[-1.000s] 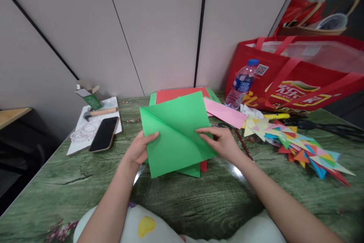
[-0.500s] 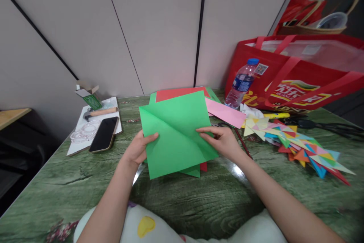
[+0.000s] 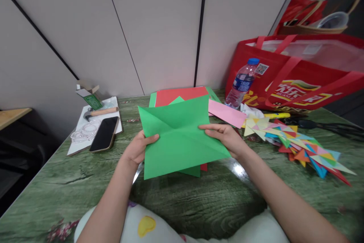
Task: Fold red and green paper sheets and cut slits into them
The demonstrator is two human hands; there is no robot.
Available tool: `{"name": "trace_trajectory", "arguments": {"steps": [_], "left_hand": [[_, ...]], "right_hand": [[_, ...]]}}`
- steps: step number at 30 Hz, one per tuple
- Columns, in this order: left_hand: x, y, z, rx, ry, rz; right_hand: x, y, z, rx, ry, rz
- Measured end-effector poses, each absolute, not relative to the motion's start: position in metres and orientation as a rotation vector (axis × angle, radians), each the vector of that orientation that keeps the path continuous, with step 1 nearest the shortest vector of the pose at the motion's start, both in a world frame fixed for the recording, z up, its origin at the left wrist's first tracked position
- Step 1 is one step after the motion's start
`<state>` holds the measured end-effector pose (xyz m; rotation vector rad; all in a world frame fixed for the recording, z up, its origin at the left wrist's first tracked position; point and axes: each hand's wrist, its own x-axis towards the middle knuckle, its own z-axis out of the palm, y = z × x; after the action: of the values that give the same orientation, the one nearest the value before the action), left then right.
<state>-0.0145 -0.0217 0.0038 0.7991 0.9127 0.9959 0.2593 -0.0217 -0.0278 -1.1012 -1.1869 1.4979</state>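
A creased green paper sheet (image 3: 176,140) is held up over the green wood-grain table (image 3: 199,201). My left hand (image 3: 138,149) pinches its left edge, thumb on top. At the sheet's right side my right hand (image 3: 224,138) grips it, fingers lying across the paper. Diagonal fold lines cross the sheet. Beneath it lies a stack of red and green paper (image 3: 182,94).
A pink sheet (image 3: 226,113), a water bottle (image 3: 241,83) and a red tote bag (image 3: 301,80) sit at the right. Several folded coloured triangles (image 3: 298,146) lie near black scissors (image 3: 327,125). At the left are a phone (image 3: 104,134), a small hammer (image 3: 99,113) and a beaded bracelet (image 3: 83,131).
The green sheet has turned and flattened toward me; its right corner swung down and right with my right hand. My left hand has stayed almost still.
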Motion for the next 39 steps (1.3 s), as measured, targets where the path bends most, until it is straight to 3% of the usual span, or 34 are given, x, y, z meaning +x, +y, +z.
{"name": "trace_trajectory", "arguments": {"steps": [6, 12, 17, 22, 33, 39], "left_hand": [[-0.015, -0.019, 0.01, 0.674, 1.051, 0.957], [-0.012, -0.021, 0.009, 0.641, 0.943, 0.862], [-0.007, -0.023, 0.012, 0.734, 0.788, 1.017], [-0.011, -0.021, 0.013, 0.903, 0.554, 1.077], [-0.002, -0.018, -0.006, 0.954, 0.811, 1.125], [0.006, -0.016, -0.008, 0.953, 0.972, 1.307]], "right_hand": [[0.275, -0.019, -0.023, -0.859, -1.303, 1.63], [0.268, -0.026, -0.018, -0.874, -1.639, 1.404], [0.262, -0.021, -0.03, -0.992, -1.376, 1.273], [0.259, -0.017, -0.037, -0.909, -1.069, 1.344], [0.259, -0.019, -0.037, -1.001, -1.172, 1.337], [0.25, -0.017, -0.036, -0.869, -0.944, 1.419]]}}
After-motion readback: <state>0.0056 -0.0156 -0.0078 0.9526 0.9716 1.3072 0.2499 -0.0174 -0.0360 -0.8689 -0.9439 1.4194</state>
